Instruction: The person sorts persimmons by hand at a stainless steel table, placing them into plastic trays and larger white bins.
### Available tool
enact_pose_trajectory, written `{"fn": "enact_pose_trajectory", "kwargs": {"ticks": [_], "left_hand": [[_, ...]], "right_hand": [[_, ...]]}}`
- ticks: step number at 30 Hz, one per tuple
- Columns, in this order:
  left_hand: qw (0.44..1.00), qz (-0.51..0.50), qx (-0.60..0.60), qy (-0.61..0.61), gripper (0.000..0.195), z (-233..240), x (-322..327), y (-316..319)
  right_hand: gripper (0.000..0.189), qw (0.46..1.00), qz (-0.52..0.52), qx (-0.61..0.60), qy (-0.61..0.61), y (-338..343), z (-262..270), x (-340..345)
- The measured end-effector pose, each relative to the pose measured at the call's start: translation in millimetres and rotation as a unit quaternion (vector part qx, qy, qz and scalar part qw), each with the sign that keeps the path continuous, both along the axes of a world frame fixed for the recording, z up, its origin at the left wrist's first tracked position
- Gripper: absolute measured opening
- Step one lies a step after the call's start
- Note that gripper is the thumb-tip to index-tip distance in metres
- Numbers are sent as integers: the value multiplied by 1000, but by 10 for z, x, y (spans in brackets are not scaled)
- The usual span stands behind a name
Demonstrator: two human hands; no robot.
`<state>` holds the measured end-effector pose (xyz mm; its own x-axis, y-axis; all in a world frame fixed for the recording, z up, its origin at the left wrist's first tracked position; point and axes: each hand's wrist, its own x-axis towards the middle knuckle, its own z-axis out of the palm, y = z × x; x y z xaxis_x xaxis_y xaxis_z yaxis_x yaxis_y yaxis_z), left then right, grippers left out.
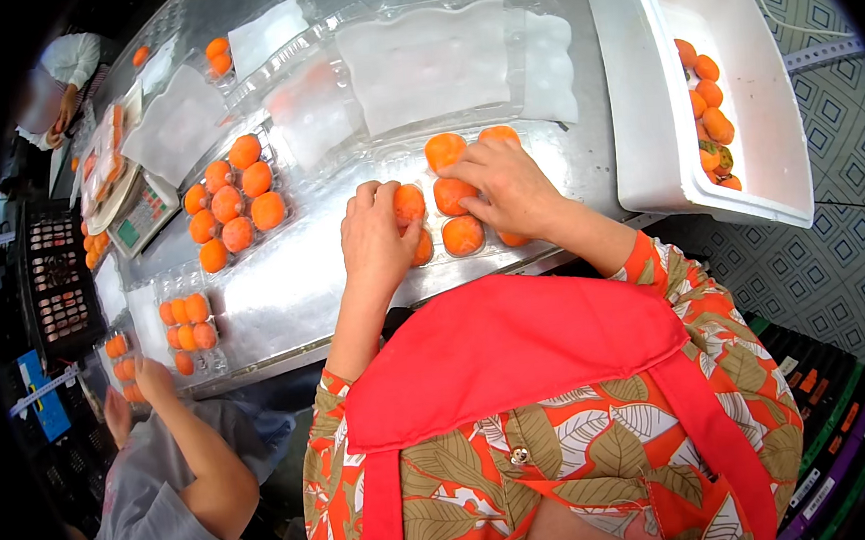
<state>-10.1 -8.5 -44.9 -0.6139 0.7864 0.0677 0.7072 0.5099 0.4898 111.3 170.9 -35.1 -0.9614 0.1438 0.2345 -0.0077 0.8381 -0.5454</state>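
Before me on the metal table, orange persimmons sit in rows in a clear plastic tray (438,257). My left hand (376,232) is at the left column, its fingers and thumb around a persimmon (410,202) there. With thumb and fingertips my right hand (511,185) grips a persimmon (451,196) in the middle column. Behind it stands another persimmon (444,151), and nearer to me sits one more persimmon (463,235). My right hand and wrist partly hide the right column.
At right, a white foam box (639,105) holds several loose persimmons (714,118). Empty lined trays (426,67) lie behind. Left are a filled tray (228,201) and a digital scale (144,215). A co-worker (170,491) handles fruit at lower left; another person (69,77) is farther off.
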Motion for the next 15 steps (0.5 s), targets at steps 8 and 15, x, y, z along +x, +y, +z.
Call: {"fn": "enact_pose_trajectory", "kwargs": {"ticks": [8, 15], "left_hand": [[999, -28, -23, -9, 49, 82, -10, 5], [995, 17, 59, -84, 52, 34, 38, -57]], "right_hand": [[28, 996, -6, -89, 20, -38, 3, -77], [27, 987, -38, -154, 26, -57, -47, -20]]}}
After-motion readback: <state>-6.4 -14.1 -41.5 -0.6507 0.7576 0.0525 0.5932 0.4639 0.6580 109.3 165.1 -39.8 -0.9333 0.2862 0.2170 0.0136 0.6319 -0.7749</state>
